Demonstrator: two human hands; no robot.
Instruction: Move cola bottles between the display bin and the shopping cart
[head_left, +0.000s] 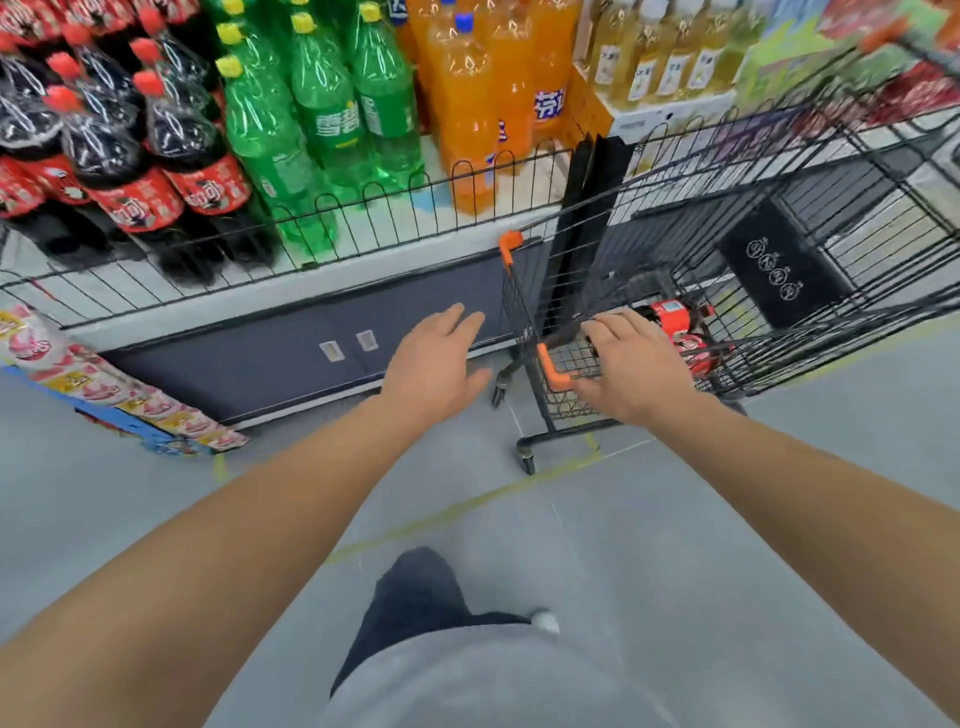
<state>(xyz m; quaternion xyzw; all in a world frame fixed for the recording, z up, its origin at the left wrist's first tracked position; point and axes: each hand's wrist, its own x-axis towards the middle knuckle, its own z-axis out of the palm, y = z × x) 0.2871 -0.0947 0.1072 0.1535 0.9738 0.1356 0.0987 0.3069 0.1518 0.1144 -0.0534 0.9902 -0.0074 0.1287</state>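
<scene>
Both our hands are empty, fingers relaxed. Our right hand (631, 366) hovers over the shopping cart (727, 218); cola bottles (675, 325) lie just beyond it. Our left hand (434, 364) hangs beside the cart.

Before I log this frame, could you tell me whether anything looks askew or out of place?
Only the cola bottles in the shopping cart lie on their sides, unlike the upright display ones. Nothing looks spilled or damaged.

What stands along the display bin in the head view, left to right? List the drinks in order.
cola bottles → green soda bottles → orange soda bottles → pale yellow drink bottles
</scene>
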